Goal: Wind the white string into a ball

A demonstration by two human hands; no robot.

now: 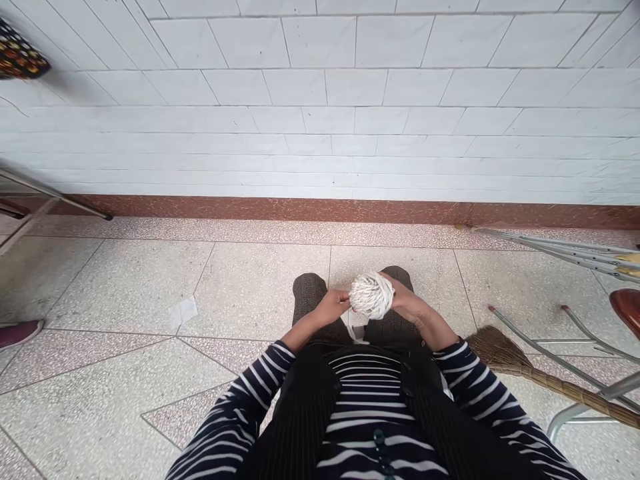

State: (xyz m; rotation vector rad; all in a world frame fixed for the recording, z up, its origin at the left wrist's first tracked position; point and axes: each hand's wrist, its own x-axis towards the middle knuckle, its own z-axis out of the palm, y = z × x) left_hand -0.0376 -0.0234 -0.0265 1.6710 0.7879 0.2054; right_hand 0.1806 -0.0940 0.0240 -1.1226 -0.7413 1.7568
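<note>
A wound ball of white cord is held above my lap, between my knees. My right hand is wrapped round its right side, the fingers partly hidden behind it. At the ball's left edge, my left hand has its fingers closed, with the tips partly out of sight against the cord. A pale strip lies below the ball at my lap; whether it joins the ball I cannot tell.
A straw broom lies on the floor to my right, beside a metal-legged chair and grey crutches. A white scrap is on the floor at left. Further left are a shoe and a metal frame. A tiled wall stands ahead.
</note>
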